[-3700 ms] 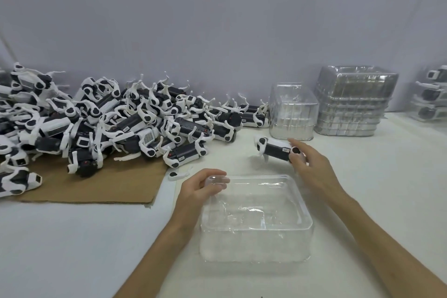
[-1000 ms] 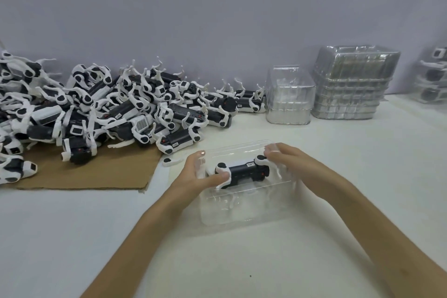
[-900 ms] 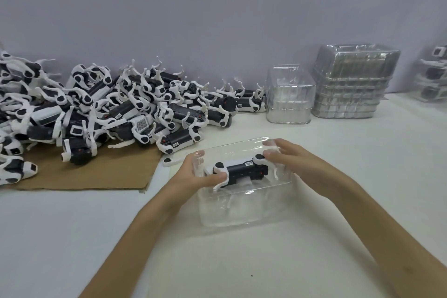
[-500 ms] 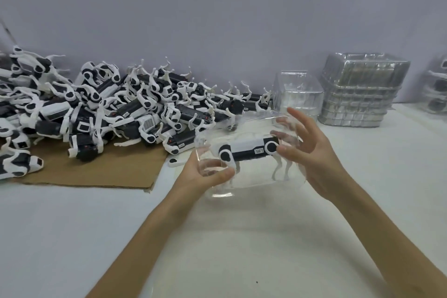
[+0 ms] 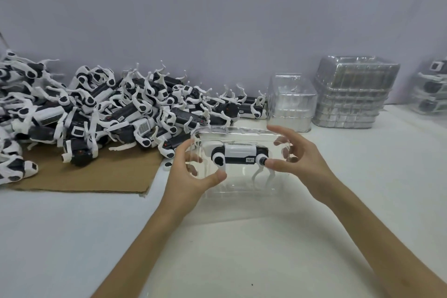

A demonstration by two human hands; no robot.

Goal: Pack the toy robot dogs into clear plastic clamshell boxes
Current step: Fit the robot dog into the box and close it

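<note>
A clear clamshell box (image 5: pixel 242 184) is held up off the white table, standing on its long side. Inside it stands a black-and-white toy robot dog (image 5: pixel 239 153), upright, legs pointing down. My left hand (image 5: pixel 191 172) grips the box's left end, thumb on the near face and fingers behind. My right hand (image 5: pixel 297 159) grips the right end, thumb pressing the near face by the dog's rear hip, fingers curled over the back.
A big heap of loose robot dogs (image 5: pixel 108 109) lies on brown cardboard (image 5: pixel 96 176) at the left. Behind the box stand a stack of empty clamshells (image 5: pixel 291 104) and a taller stack (image 5: pixel 353 92). Packed boxes (image 5: pixel 433 87) sit far right.
The box with the dog lay on the table a second ago; both hands have lifted it, turned it upright and levelled it. My right hand's fingers have curled round the right end.
</note>
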